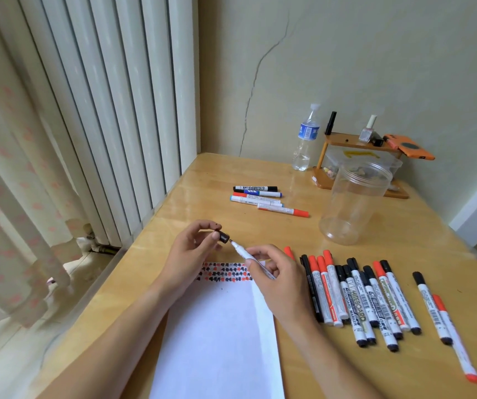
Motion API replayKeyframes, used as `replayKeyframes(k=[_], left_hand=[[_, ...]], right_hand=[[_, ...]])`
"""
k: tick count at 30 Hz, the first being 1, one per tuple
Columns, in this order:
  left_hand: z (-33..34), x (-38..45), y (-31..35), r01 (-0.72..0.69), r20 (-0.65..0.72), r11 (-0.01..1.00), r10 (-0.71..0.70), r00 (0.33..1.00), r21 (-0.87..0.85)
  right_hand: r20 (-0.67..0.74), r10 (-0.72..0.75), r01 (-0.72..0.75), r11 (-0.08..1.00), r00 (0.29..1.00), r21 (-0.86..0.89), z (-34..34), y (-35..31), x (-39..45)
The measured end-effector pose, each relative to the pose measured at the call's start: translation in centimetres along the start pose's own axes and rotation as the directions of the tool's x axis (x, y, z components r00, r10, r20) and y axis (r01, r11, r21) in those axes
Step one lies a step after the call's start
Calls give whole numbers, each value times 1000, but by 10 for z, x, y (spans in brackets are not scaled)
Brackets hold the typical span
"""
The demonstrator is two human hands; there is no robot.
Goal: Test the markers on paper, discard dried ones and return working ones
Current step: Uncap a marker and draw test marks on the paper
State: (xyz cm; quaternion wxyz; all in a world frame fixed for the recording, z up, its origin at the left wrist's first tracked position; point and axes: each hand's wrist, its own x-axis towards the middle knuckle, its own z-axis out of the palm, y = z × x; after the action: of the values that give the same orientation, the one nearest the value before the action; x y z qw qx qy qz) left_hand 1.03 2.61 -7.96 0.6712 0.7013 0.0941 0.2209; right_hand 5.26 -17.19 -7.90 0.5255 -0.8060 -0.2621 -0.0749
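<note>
My right hand [277,279] grips an uncapped white marker [246,254], its tip pointing up and left. Just beyond that tip, my left hand [191,251] pinches the marker's dark cap [223,236]; cap and tip are a small gap apart. Below both hands lies a white sheet of paper [220,335] with rows of red and black test marks [224,272] along its top edge. A row of several black and red capped markers [358,298] lies right of the paper. Two more markers [444,321] lie farther right. A small group of markers [263,198] lies at the back.
An empty clear plastic jar [352,203] stands behind the marker row. A water bottle [305,139] and a small wooden shelf [358,142] with bottles and an orange phone stand against the wall. A radiator [110,110] runs along the table's left edge.
</note>
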Motion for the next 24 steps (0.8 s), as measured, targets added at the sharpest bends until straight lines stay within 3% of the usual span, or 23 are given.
replayKeyframes(k=[7,14,18,21,24], left_hand=[[-4,3,5,-7,108,1000,5,994,19],[-1,2,3,-10,0,998,10,1000,-65],[-9,2,0,-130,14,972,129,991,196],[-6,1,1,-253,80,880,242,967,402],[-5,3,0,-316,136,819,287,948,478]], right_hand=[[6,-31,31,998,1000,-56,-4,4,3],[-11,-27,27,998,1000,-61,-4,4,2],[-22,-36,35,998,999,-60,-4,4,2],[-11,-61,61,997,998,-57,-4,3,2],[6,-69,70,997,998,-42,-4,2,1]])
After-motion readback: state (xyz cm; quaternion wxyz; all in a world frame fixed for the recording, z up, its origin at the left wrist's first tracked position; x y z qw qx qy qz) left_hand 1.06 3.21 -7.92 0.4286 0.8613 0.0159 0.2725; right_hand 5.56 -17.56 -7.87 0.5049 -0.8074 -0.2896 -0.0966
